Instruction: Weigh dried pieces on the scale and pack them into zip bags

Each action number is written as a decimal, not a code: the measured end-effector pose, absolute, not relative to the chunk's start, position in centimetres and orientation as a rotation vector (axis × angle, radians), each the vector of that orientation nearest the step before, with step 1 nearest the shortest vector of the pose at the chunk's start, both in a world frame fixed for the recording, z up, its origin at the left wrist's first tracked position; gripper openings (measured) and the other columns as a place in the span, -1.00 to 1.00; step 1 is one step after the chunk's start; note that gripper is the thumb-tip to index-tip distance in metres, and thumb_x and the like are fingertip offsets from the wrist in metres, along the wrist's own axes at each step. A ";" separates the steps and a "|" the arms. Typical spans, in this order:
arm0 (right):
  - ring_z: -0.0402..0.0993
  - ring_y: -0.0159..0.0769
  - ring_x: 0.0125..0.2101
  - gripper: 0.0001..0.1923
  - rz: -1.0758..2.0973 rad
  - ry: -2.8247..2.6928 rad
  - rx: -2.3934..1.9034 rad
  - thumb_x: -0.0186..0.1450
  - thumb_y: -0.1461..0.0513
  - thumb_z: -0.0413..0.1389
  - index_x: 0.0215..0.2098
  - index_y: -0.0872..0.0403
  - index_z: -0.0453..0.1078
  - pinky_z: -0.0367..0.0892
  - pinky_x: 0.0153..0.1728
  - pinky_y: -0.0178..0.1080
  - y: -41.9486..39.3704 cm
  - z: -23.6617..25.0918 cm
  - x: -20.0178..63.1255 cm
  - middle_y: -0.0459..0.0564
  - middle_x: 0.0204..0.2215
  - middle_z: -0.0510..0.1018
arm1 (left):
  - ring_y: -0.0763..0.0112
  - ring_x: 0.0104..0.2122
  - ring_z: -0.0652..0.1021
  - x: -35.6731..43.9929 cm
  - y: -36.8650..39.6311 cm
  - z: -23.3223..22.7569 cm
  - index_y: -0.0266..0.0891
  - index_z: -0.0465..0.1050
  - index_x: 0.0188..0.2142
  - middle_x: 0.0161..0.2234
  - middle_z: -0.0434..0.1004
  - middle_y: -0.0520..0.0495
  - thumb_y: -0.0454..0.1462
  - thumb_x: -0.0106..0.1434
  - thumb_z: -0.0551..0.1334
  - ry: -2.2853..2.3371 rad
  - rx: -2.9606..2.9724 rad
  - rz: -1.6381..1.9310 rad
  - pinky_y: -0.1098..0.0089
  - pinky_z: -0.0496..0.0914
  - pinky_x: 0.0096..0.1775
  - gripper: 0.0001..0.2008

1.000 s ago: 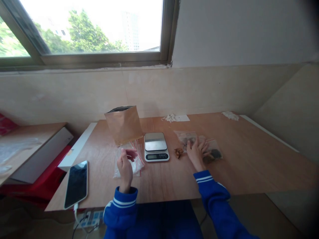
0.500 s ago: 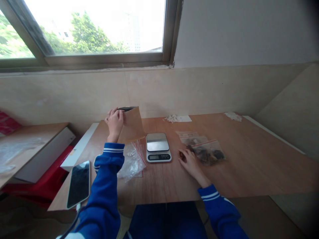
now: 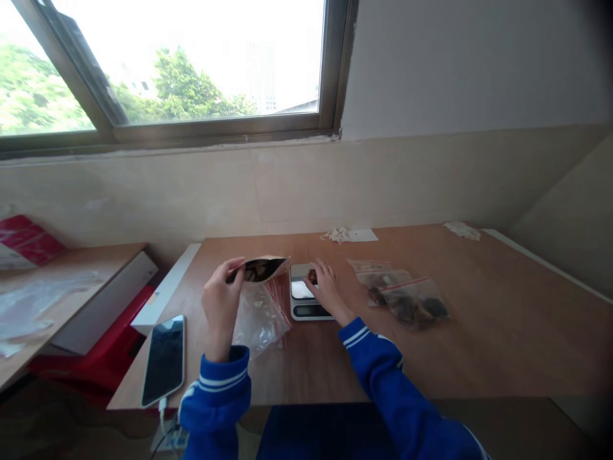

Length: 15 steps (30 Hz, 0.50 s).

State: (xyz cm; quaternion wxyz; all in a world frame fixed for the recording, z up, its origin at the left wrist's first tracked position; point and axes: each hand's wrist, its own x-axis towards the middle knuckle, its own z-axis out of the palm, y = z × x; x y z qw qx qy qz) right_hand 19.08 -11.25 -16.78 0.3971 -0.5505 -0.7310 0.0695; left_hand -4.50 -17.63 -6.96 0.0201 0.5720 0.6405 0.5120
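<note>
Daylight is admitted through the window [image 3: 182, 64], which is blown out to near white — the wooden table [image 3: 479, 345] is evenly, softly lit. Edges are bent by wide-angle distortion, and the corners are darkened.

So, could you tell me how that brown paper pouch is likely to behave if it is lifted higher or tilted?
The paper pouch probably flexes: its open mouth bows where the left hand pinches one end. It looks light, held by that end alone. Tilted further, the dark pieces seen inside could slide out.
</note>
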 end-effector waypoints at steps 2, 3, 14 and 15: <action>0.31 -0.05 0.15 -0.67 0.119 -1.751 -1.201 0.37 0.23 0.01 0.08 0.12 0.34 0.26 0.11 0.05 -13.9 -14.7 18.4 0.24 0.11 0.41 | 0.19 -0.32 0.64 -4.5 -18.9 -7.6 -0.03 0.61 -0.19 -0.32 0.67 -0.04 -0.16 0.23 0.26 1.980 1.719 1.471 0.31 0.45 -0.30 -0.81; 0.34 -0.12 0.12 -0.70 0.110 -1.721 -1.084 0.39 0.26 -0.05 0.06 0.06 0.34 0.29 0.11 0.01 -15.4 -13.4 17.9 0.18 0.06 0.45 | 0.19 -0.34 0.64 -4.5 -19.5 -7.9 -0.02 0.62 -0.21 -0.35 0.68 -0.02 -0.16 0.20 0.28 1.955 1.695 1.448 0.31 0.46 -0.31 -0.82; 0.60 -0.19 -0.23 -0.56 0.394 -2.415 -1.019 0.35 0.46 -0.13 0.11 0.16 0.36 0.48 -0.19 -0.19 -19.9 -9.9 13.2 0.15 -0.14 0.62 | 0.23 -0.29 0.67 -3.1 -20.2 -9.1 -0.09 0.65 -0.24 -0.27 0.69 -0.01 -0.15 0.13 0.31 1.760 1.456 1.669 0.36 0.53 -0.23 -0.79; 0.60 -0.17 -0.22 -0.55 0.420 -2.449 -1.089 0.34 0.47 -0.13 0.12 0.16 0.37 0.49 -0.19 -0.19 -19.5 -10.0 13.0 0.17 -0.12 0.62 | 0.24 -0.29 0.67 -2.9 -20.4 -9.2 -0.10 0.66 -0.24 -0.28 0.69 -0.01 -0.16 0.13 0.31 1.767 1.441 1.676 0.36 0.53 -0.23 -0.79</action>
